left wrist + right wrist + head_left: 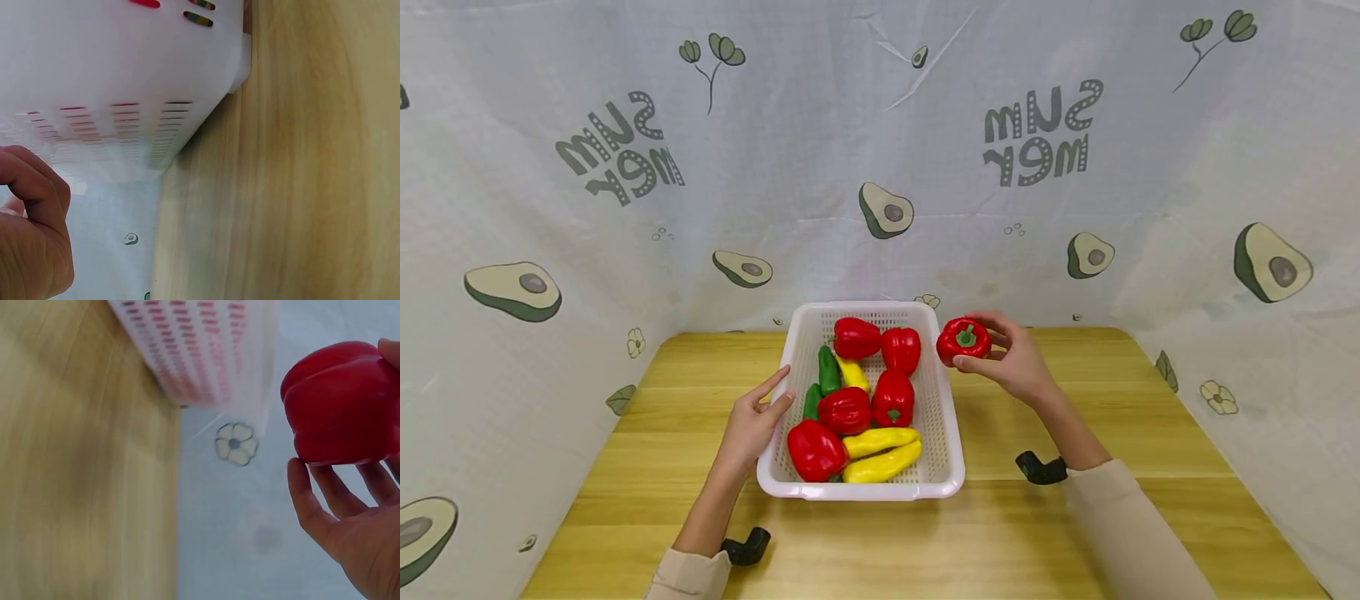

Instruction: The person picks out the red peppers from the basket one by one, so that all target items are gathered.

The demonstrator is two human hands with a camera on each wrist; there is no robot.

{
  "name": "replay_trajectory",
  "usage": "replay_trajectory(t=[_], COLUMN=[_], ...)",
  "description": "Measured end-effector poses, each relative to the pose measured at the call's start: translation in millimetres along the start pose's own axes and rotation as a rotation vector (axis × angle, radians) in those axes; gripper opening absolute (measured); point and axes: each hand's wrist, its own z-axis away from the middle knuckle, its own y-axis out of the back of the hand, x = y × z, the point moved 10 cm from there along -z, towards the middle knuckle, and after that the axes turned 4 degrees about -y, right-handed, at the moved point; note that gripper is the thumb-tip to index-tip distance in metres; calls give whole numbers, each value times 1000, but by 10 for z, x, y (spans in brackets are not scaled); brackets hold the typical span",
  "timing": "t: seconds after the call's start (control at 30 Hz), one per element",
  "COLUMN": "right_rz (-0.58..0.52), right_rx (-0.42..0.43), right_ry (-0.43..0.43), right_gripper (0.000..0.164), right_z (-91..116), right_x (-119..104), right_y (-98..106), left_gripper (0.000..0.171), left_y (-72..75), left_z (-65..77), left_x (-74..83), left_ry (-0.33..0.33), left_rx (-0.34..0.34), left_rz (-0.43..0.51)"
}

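Note:
A white perforated plastic basket (951,467) stands on the table, holding several red bell peppers (845,411), yellow long peppers (882,464) and two green peppers (829,371). My left hand (751,427) grips its left rim, thumb over the edge; in the left wrist view the curled fingers (37,187) lie against the basket wall. Just right of the basket's far right rim, my right hand (1017,360) holds another red bell pepper (962,340) above the table, its green stem facing the head camera. The right wrist view shows that pepper (340,403) between thumb and fingertips.
The wooden table (1037,542) extends around the basket on both sides and in front. Behind it and at the sides hangs a pale curtain (820,167) printed with avocados and flowers. A black wrist mount (1041,468) sits beside the right wrist, and another (747,547) beside the left.

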Motion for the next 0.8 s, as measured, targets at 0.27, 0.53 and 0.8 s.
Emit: replay_trajectory(t=[0.27, 0.53, 0.8], right_rz=[55, 51, 57], right_rx=[89, 178, 222], right_ry=[-162, -296, -345], right_gripper=[73, 78, 78], right_z=[-114, -206, -255], right_x=[507, 920, 1037], right_y=[69, -13, -57], left_gripper=[51, 51, 50], left_y=[4, 9, 2], left_z=[15, 19, 19], left_x=[12, -5, 4], left_ry=[-26, -32, -38], left_rx=[14, 22, 22], left_rz=[10, 17, 32])
